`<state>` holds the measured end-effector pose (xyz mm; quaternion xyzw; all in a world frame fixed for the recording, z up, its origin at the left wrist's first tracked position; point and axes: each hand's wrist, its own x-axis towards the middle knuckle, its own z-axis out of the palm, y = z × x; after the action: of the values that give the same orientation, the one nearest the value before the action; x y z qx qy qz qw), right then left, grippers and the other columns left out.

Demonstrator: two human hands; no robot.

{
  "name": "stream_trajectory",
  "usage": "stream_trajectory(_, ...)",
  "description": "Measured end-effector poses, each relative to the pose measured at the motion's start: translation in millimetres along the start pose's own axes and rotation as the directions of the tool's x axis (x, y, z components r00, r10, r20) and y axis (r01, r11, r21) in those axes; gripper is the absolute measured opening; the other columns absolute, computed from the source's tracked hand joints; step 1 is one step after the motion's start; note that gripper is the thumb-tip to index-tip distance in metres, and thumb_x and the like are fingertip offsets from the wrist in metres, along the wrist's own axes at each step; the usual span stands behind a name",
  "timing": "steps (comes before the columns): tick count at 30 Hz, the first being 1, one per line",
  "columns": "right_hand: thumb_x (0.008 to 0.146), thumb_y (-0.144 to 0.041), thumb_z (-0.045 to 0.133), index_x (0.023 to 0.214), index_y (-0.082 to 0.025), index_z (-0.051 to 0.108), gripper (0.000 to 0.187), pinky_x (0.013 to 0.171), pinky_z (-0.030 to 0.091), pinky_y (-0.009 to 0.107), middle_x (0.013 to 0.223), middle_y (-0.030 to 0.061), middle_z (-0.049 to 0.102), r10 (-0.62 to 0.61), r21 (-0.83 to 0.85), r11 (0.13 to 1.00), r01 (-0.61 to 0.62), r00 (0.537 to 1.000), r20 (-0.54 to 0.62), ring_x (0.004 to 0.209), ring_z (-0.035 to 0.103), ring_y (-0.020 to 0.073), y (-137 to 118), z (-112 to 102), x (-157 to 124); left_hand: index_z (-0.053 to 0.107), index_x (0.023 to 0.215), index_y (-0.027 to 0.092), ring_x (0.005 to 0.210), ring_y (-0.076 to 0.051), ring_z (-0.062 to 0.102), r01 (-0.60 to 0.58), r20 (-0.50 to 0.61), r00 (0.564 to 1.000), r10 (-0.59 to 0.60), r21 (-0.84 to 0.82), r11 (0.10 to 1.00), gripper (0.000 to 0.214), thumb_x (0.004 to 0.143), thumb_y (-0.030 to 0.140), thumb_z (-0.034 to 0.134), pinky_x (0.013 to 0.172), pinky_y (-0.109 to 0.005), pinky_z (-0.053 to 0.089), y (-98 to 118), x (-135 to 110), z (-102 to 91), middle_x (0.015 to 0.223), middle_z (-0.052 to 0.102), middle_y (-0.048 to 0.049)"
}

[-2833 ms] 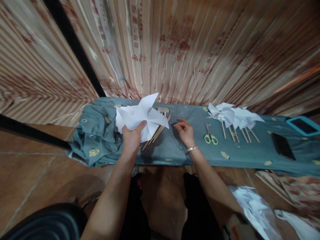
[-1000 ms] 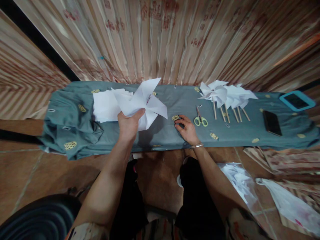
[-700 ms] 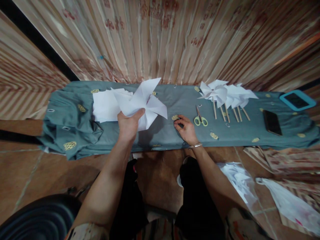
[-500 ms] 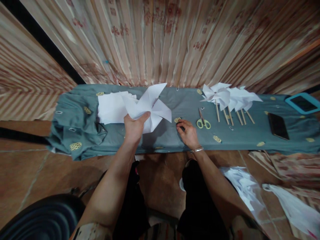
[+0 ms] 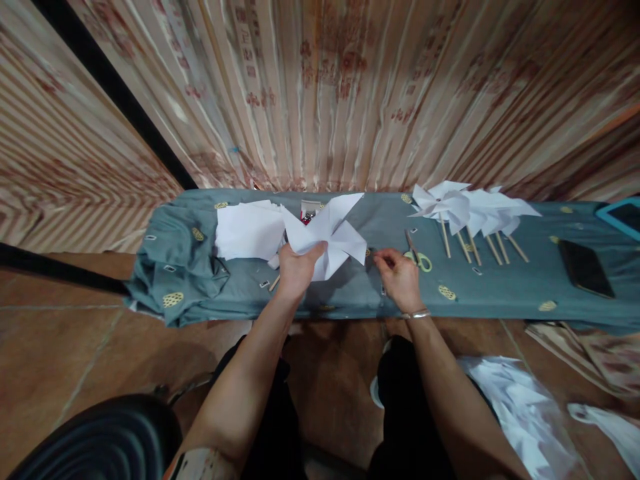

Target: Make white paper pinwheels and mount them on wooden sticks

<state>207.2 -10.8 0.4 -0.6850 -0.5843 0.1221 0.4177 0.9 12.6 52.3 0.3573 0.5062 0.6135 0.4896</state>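
My left hand (image 5: pixel 299 267) grips a white paper pinwheel (image 5: pixel 345 243), thumb pressed near its centre and fingers underneath. The pinwheel's four-bladed head is folded, and no stick shows on it. To its right, my right hand (image 5: pixel 399 275) is held in a pinch beside green-handled scissors (image 5: pixel 424 262), partly covering one handle loop. Whatever sits between those fingertips is too small to make out. Behind the pinwheel, a small open box (image 5: pixel 309 212) with tiny dark pieces is partly hidden. A wooden stick (image 5: pixel 274 283) pokes out near my left wrist.
A stack of white paper (image 5: pixel 249 231) lies left on the green cloth (image 5: pixel 345 300). Several pinwheels on sticks (image 5: pixel 443 203) rest at the right, near a dark phone (image 5: pixel 585 268) and a blue-framed device (image 5: pixel 623 219). Plastic bags (image 5: pixel 520 407) are on the floor; a black stool (image 5: pixel 95 440) stands left.
The view has turned slightly left. My left hand has shifted the pinwheel rightward, uncovering the small box and the stick. My right hand has moved right, closer to the scissors, still pinched.
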Motion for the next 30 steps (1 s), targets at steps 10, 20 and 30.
stream_trajectory(10, 0.076, -0.029, 0.071, 0.082, -0.021, 0.065, 0.011, 0.074, 0.055, 0.032, 0.079, 0.0012, 0.072, -0.002, 0.554, 0.830, 0.062, 0.994, -0.108, 0.074, 0.068, 0.0158, -64, -38, 9, 0.071, 0.071, 0.012, 0.065, -0.019, 0.066, -0.020, 0.074, 0.997, 0.021, -0.013, 1.000, 0.027, 0.050, 0.027, 0.079, 0.063, -0.030, 0.053, -7, -7, 15.0, 0.072, 0.073, -0.0060)
stream_trajectory(20, 0.087, -0.024, 0.055, 0.087, -0.024, 0.069, 0.014, 0.078, 0.052, 0.032, 0.085, 0.0013, 0.072, -0.274, 0.140, 0.953, 0.271, 0.962, 0.008, 0.078, 0.065, 0.0179, -99, -30, -23, 0.070, 0.069, 0.014, 0.061, -0.017, 0.063, -0.095, 0.143, 0.985, 0.095, -0.005, 0.995, 0.015, 0.057, 0.022, 0.076, 0.061, -0.027, 0.052, -9, -12, 28.4, 0.067, 0.071, -0.0028)
stream_trajectory(30, 0.082, -0.030, 0.063, 0.084, -0.021, 0.061, 0.009, 0.064, 0.045, 0.026, 0.078, -0.0007, 0.069, -0.077, 0.270, 0.961, 0.066, 0.996, 0.032, 0.067, 0.060, 0.0134, -91, -23, -19, 0.070, 0.072, 0.012, 0.063, -0.017, 0.064, -0.147, 0.198, 0.971, 0.134, 0.051, 0.988, 0.018, 0.059, 0.024, 0.074, 0.060, -0.027, 0.050, -13, -13, 29.8, 0.071, 0.072, -0.0034)
